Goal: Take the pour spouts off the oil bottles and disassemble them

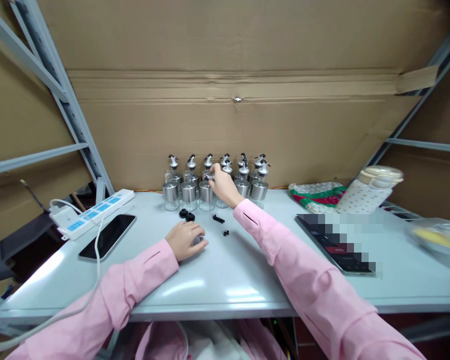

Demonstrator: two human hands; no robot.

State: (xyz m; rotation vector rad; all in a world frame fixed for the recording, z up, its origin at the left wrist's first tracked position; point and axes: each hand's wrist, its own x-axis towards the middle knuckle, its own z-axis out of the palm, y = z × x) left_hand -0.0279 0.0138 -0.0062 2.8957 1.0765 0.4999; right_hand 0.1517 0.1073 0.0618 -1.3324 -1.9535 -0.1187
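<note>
Head view, from the left: a white power strip with blue sockets (97, 212) and a black-screened phone (108, 236) lie on the pale grey table (225, 272). Next comes the left hand (183, 240), its fingers curled around a small silver-grey piece (198, 240). Just beyond it lie two round black caps (186, 215). Behind these, upright clear-glass bottles with steel bands stand in two rows; the third front-row bottle from the left (206, 192) has its long axis vertical, its mouth just beside and below the fingertips of the right hand (225, 187). That hand is plainly nearer; the left lies well apart, towards the table's front edge. The right fingers are drawn together at a small dark piece (207, 177), but I cannot tell whether they clamp it. Nearer the front lie a black lever-shaped piece (218, 219) and tiny black bits (225, 233).
</note>
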